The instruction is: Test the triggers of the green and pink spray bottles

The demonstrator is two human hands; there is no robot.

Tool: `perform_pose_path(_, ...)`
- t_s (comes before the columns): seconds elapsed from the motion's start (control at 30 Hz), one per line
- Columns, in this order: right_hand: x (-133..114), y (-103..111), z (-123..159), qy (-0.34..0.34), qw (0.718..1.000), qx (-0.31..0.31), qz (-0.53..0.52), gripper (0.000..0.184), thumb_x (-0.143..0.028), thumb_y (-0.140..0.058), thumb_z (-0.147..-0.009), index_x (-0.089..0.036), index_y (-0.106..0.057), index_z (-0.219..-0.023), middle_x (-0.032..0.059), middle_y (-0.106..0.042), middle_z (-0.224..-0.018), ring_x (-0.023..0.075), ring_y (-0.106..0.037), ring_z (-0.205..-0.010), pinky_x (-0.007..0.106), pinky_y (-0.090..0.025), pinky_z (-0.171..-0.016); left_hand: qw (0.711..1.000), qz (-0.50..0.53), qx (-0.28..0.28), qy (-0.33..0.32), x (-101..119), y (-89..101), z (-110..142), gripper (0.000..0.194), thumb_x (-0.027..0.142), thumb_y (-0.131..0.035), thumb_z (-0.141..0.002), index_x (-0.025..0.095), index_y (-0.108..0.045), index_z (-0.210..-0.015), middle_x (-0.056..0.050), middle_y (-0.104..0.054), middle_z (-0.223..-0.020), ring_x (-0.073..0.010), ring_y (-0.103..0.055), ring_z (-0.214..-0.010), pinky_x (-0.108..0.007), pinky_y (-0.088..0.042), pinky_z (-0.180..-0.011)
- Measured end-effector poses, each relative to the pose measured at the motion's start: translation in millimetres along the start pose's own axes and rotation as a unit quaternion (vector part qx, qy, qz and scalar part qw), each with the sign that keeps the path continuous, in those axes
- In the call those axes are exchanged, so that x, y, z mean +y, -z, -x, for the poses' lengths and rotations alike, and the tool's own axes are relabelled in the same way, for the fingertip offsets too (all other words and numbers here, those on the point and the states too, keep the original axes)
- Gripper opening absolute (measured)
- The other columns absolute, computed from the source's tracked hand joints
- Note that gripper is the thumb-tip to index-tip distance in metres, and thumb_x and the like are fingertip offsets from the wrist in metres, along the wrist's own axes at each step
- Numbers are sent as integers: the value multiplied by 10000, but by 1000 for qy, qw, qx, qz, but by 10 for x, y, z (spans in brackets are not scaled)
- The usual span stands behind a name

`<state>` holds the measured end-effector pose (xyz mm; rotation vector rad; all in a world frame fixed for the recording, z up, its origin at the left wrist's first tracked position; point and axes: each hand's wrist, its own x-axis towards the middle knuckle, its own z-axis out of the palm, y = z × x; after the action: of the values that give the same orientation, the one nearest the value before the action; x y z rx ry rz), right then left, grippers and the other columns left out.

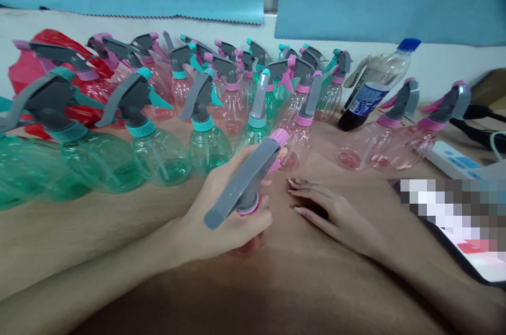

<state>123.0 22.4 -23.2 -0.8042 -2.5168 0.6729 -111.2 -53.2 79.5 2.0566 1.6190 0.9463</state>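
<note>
My left hand (225, 208) is wrapped round a pink spray bottle, whose grey trigger head (247, 179) with a pink nozzle points away from me. Most of that bottle's body is hidden by the hand. My right hand (330, 208) rests on the brown table just to the right, fingers stretched forward, holding nothing. Right behind stand a green spray bottle (209, 147) with a turquoise collar and a pink spray bottle (294, 145). More green spray bottles (160, 161) line up on the left, each with a grey and turquoise trigger head.
Several more spray bottles crowd the back by the wall, near a red plastic bag (55, 34). A tilted drink bottle (367, 92) with dark liquid and two pink spray bottles (363, 142) are at right. Further right lie a white power strip (450, 161) and a phone-like screen (474, 250).
</note>
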Motion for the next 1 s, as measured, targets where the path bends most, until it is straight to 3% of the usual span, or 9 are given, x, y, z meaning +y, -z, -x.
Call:
perform_pose_path(0.27, 9, -1, 4, 1, 1000, -2, -2, 338, -309, -503, -942, -257, -540, -1273, 73, -578, -1341, 238, -494, -1282, 487, -414, -1069, 1000, 15, 6, -5, -33, -46, 16, 352, 183, -514, -697, 270, -585, -1031, 22, -676, -819, -158, -678, -751, -265, -559, -723)
perform_pose_path(0.47, 2, 1, 0, 3, 1000, 5, -5, 332, -299, -506, -938, -271, -560, -1264, 63, -578, -1343, 242, -495, -1281, 488, -416, -1067, 1000, 29, 5, -7, -25, -37, 2, 318, 190, -506, -692, 260, -601, -987, 27, -674, -769, -149, -674, -705, -245, -556, -666)
perform_pose_path(0.7, 8, -2, 0, 6, 1000, -1, 5, 361, -291, -500, -941, -256, -547, -1298, 68, -569, -1355, 233, -475, -1298, 472, -405, -1081, 1000, 20, 5, -8, -114, -83, 49, 173, 189, -520, -727, 246, -593, -873, 21, -677, -816, -147, -676, -760, -251, -568, -731)
perform_pose_path(0.9, 3, -4, 6, 3, 1000, 7, 0, 359, -296, -508, -935, -280, -558, -1291, 55, -579, -1345, 239, -493, -1283, 477, -416, -1071, 1000, 8, 4, -1, -53, -53, 26, 241, 191, -530, -713, 258, -594, -935, 24, -668, -812, -151, -670, -751, -258, -573, -718)
perform_pose_path(1.0, 1, 0, 4, 6, 1000, 7, -1, 361, -297, -508, -935, -283, -555, -1292, 55, -574, -1352, 242, -493, -1283, 485, -417, -1069, 1000, 11, 8, -5, -29, -46, 15, 184, 191, -522, -706, 250, -587, -868, 29, -660, -796, -141, -667, -728, -239, -568, -697)
